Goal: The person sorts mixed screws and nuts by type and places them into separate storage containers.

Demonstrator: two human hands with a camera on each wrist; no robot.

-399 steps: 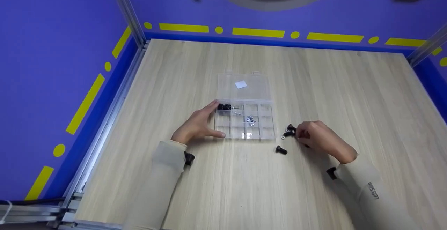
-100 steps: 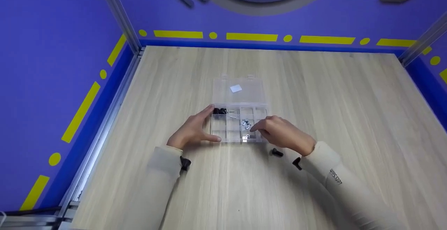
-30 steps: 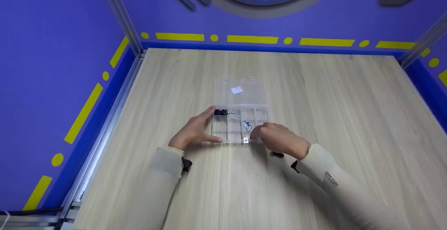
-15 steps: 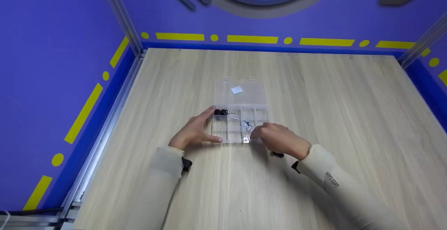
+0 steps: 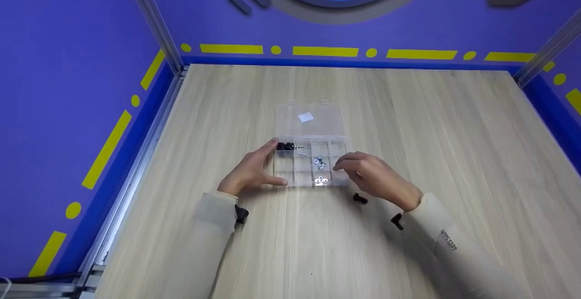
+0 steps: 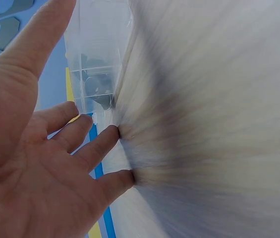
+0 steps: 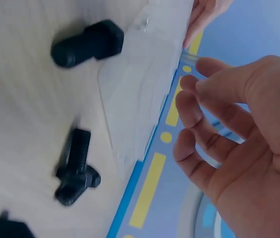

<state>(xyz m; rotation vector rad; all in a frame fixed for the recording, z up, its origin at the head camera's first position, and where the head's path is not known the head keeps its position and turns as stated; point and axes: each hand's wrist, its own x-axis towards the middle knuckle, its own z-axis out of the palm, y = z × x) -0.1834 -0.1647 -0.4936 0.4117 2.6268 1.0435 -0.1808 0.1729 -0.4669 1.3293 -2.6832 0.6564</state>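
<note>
A clear plastic compartment box [image 5: 295, 176] lies on the table, its lid [image 5: 290, 126] folded back. My left hand [image 5: 249, 167] rests along its left side, fingers spread and thumb at the front corner. Black bolts [image 5: 286, 146] fill the far-left compartment, with thin silver screws [image 5: 303, 149] beside them. Small silver pieces [image 5: 319, 162] lie in a middle compartment. Silver nuts [image 5: 321, 180] sit in the front one. Over the box's right side hovers my right hand [image 5: 374, 174], fingers loosely bent, nothing seen between them. Another black bolt [image 7: 87, 43] lies near the box.
More black bolts [image 7: 75, 168] lie on the wooden table [image 5: 272, 244] to the right of the box, partly under my right hand in the head view. A white label [image 5: 306, 117] shows at the lid. Blue walls [image 5: 218, 17] stand behind and at the sides.
My right hand has gone from the bolts on the table to the front compartment, then just now drawn back up and right, fingers loosening. Silver nuts show more fully there. My left hand stays put.
</note>
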